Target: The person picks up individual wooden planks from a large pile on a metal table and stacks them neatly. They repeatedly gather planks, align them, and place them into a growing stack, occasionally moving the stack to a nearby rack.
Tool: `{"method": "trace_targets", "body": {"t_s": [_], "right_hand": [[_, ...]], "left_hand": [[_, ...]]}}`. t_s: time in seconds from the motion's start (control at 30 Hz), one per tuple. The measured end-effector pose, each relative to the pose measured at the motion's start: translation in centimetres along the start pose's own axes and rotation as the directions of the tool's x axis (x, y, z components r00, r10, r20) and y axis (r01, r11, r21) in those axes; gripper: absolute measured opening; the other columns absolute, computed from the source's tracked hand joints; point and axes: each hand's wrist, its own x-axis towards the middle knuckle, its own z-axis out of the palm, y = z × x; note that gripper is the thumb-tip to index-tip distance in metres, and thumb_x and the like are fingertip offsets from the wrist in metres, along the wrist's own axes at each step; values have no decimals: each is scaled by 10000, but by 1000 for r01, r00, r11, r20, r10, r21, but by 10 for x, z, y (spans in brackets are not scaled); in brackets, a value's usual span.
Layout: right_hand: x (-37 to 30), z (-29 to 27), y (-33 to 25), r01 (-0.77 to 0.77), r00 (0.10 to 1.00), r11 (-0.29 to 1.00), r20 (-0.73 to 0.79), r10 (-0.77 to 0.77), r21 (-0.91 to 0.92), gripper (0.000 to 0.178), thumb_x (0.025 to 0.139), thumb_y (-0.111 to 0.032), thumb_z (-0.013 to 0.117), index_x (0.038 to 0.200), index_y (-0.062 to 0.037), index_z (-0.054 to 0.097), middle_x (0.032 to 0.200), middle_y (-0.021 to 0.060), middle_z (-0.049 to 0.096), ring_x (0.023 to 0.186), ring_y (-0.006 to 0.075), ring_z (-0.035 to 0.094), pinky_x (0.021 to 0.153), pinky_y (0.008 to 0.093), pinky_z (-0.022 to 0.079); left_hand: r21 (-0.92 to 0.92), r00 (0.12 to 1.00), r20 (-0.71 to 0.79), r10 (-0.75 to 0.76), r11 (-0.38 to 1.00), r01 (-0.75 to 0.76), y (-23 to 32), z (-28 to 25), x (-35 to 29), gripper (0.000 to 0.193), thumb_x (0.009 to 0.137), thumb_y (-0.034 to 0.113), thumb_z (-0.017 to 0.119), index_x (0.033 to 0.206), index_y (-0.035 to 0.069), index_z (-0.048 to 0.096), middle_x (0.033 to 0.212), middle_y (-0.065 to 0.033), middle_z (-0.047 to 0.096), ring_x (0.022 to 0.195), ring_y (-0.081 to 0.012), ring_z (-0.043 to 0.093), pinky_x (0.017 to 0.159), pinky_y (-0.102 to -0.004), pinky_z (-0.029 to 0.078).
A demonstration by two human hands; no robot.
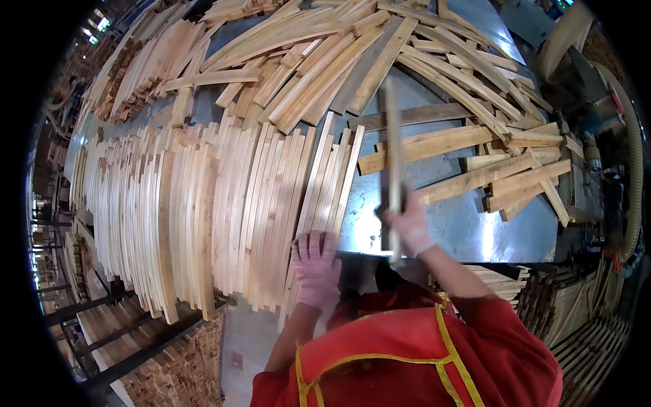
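Note:
My right hand [411, 225], in a pale pinkish glove, is closed around a long wooden strip [394, 142]. The strip stands out away from me over the metal table, smeared by motion. My left hand [316, 266], gloved the same way, lies flat with its fingers stretched over the near ends of a row of wooden strips [268, 197]. Those strips lie side by side, their length running away from me. A few at the right end of the row [339, 180] lean slightly to the right.
Loose boards [434, 146] lie crisscrossed over the far and right parts of the metal table [522, 237]. More strips are piled at the far left [152, 64]. Stacked wood [176, 370] sits below at the left. A ribbed hose [634, 169] and machinery border the right.

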Motion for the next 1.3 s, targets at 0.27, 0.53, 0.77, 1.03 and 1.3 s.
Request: {"method": "trace_targets", "body": {"t_s": [0.27, 0.53, 0.77, 1.03, 1.3], "right_hand": [[105, -82, -37, 662, 722, 523, 270, -637, -537, 452, 726, -105, 740, 1165, -66, 638, 1075, 180, 639, 1064, 433, 615, 944, 548, 496], [254, -200, 83, 406, 904, 283, 337, -261, -869, 664, 785, -94, 805, 1419, -67, 611, 1351, 187, 666, 1281, 431, 606, 1114, 485, 486], [254, -336, 47, 417, 857, 886, -237, -457, -201, 649, 885, -182, 853, 1463, -48, 589, 1369, 128, 671, 1248, 257, 643, 1082, 407, 508], [29, -175, -46, -185, 983, 642, 143, 119, 744, 302, 919, -205, 753, 1140, -4, 709, 1112, 133, 737, 1080, 269, 702, 1020, 459, 572], [-29, 20, 7, -457, 886, 752, 322, 335, 476, 670, 891, -212, 813, 1428, 35, 496, 1061, 190, 735, 872, 266, 737, 769, 419, 632]], "left_hand": [[116, 979, 159, -125, 987, 107, 40, 5, 10, 804, 931, 525, 630, 1621, 158, 439, 1688, -124, 407, 1585, -350, 321, 1300, -617, 170], [16, 990, -40, -137, 990, 138, 32, 11, 10, 533, 990, 262, 477, 1515, 236, 562, 1547, -123, 530, 1479, -369, 435, 1232, -602, 290], [151, 995, 45, -93, 985, 85, 31, 16, 24, 531, 1038, 312, 443, 1566, 274, 483, 1599, -109, 454, 1511, -379, 373, 1250, -632, 235], [-214, 974, -153, -164, 968, 130, -20, -16, -35, 627, 866, 308, 726, 1413, 34, 588, 1447, -200, 538, 1374, -399, 494, 1165, -509, 407], [-282, 992, 23, -120, 952, 122, -34, -49, -61, 652, 898, 387, 720, 1429, 38, 574, 1462, -182, 522, 1389, -382, 478, 1187, -532, 381]]}}
